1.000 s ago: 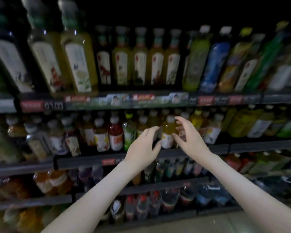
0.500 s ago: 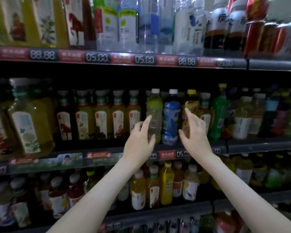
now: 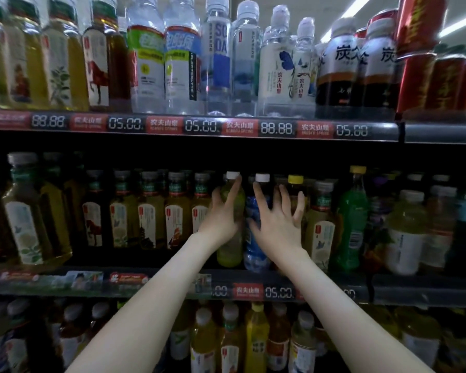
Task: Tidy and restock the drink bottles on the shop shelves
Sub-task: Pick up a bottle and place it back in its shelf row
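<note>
On the middle shelf (image 3: pixel 151 288) stand a pale yellow-green bottle (image 3: pixel 229 253) and a blue bottle (image 3: pixel 254 255), both with white caps. My left hand (image 3: pixel 222 215) lies against the yellow-green bottle, its fingers stretched up toward the cap. My right hand (image 3: pixel 277 224) is spread in front of the blue bottle, its fingers fanned toward a dark bottle with a yellow cap (image 3: pixel 295 181). Neither hand has clearly closed around a bottle.
Rows of tea bottles (image 3: pixel 148 219) fill the middle shelf to the left, and a green bottle (image 3: pixel 351 222) stands to the right. The top shelf holds water bottles (image 3: pixel 145 63) and red cans (image 3: pixel 420 49). More juice bottles (image 3: pixel 256 337) stand on the shelf below.
My view has risen from the lower shelves to the middle one. Both hands have moved up and forward, from in front of the shelf edge onto the yellow-green and blue bottles.
</note>
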### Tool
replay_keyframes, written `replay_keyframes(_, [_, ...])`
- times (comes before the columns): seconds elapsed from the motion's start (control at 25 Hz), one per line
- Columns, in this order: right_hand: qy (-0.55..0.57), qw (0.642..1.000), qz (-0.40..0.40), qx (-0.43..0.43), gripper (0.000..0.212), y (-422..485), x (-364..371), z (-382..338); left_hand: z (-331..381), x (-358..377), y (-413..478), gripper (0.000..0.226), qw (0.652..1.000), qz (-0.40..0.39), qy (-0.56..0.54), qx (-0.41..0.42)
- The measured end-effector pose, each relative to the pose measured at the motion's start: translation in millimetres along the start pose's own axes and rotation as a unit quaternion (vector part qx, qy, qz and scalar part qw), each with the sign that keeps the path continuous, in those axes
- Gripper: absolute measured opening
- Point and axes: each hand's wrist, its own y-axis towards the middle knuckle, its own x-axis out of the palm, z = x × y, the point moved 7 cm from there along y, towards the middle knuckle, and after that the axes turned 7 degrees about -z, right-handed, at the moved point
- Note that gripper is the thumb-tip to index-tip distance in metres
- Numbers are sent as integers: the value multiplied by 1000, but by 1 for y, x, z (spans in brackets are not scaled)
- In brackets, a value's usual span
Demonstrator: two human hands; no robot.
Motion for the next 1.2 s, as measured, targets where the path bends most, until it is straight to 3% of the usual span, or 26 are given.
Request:
replay_keyframes(0.2, [5,1000,-6,0,81,3,1,-5,4,-7,-10,91,999,32,-38,11])
replay_keyframes(0.4, [76,997,15,-26,74,-7,-10,-9,-5,-14,-41,95,992,85,-60,77])
replay_keyframes(0.64, [187,979,-4,-82,77,-42,-27,-23,-25,-24,-65,90,989,115,-75,45])
replay_keyframes(0.8, [196,973,33,-121,73,-56,-41,-34,-24,-37,-87,90,974,166,-58,143])
replay_keyframes(1.0, [184,973,112,-83,71,-73,-88,-41,-4,-65,-128,79,931,256,-66,251])
replay_keyframes(1.2, [221,975,5,-13,70,-138,-94,-38,0,-48,-202,74,924,216,-124,289])
